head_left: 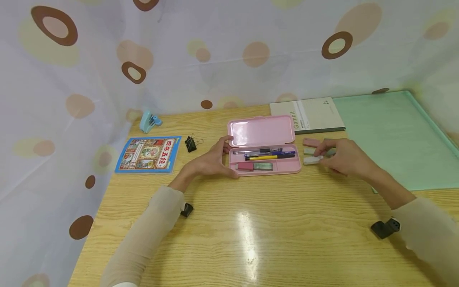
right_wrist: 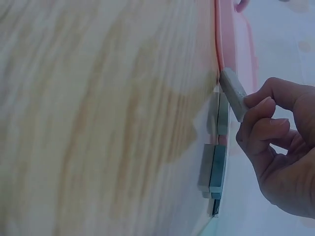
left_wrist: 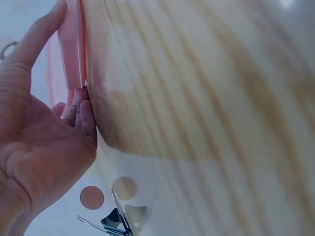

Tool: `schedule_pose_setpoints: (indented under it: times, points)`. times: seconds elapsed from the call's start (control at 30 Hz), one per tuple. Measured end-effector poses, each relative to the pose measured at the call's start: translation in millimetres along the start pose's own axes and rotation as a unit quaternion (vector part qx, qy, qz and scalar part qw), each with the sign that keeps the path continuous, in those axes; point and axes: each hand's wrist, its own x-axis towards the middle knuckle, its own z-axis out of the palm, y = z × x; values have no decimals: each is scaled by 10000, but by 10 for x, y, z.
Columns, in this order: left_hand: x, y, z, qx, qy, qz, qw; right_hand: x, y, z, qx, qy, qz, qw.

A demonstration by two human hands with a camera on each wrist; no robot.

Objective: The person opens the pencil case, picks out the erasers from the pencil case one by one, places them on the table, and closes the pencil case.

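Note:
A pink pencil case (head_left: 264, 173) lies open on the table, its lid (head_left: 263, 131) tipped back. Pens (head_left: 269, 156) fill the rear compartment; a red eraser (head_left: 245, 166) and a grey-green eraser (head_left: 263, 166) lie in the front one. My left hand (head_left: 211, 159) holds the case's left end, thumb at the front corner and fingers behind. Right of the case, my right hand (head_left: 342, 155) pinches a white eraser (right_wrist: 233, 93) between thumb and fingers, tilted in the right wrist view. A pink eraser (head_left: 311, 142) and a pale green eraser (head_left: 308, 151) lie beside it; the hand partly hides others.
A notebook (head_left: 315, 111) lies behind the case, next to a green mat (head_left: 401, 139) on the right. Leftward are a black binder clip (head_left: 191, 144), a blue-edged booklet (head_left: 148, 154) and a small light-blue hole punch (head_left: 148, 121). A patterned curtain (head_left: 229, 52) hangs behind.

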Motion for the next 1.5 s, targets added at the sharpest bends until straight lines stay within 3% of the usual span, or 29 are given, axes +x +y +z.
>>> schedule_pose_setpoints:
  times: [0.3,0.5,0.77,0.9,1.03,1.23,1.5]
  points:
    - [-5,8,9,-14,-19,-16,10000,13,56,13,64,-82,-20,9999]
    - [-4,3,-4,14,1,-16,10000,40,3,21,71,35,-294,9995]
    - [-16,17,-11,-17,-24,27,10000,158,-282,224,1056,-540,-513,9916]
    - [-20,15,-7,-31,-14,-12,10000,254,-451,423,1210,-842,-760,9861]
    - [-19,17,-8,-44,28,-35,10000,354,-637,634,1085,-909,-1020,9847]
    - [-7,2,-11,-30,47,-32,10000,526,-890,912,634,-515,-1504,9852]
    - [12,-9,6,-22,58,63,10000,635,-1045,1086,98,-117,-1568,9875]
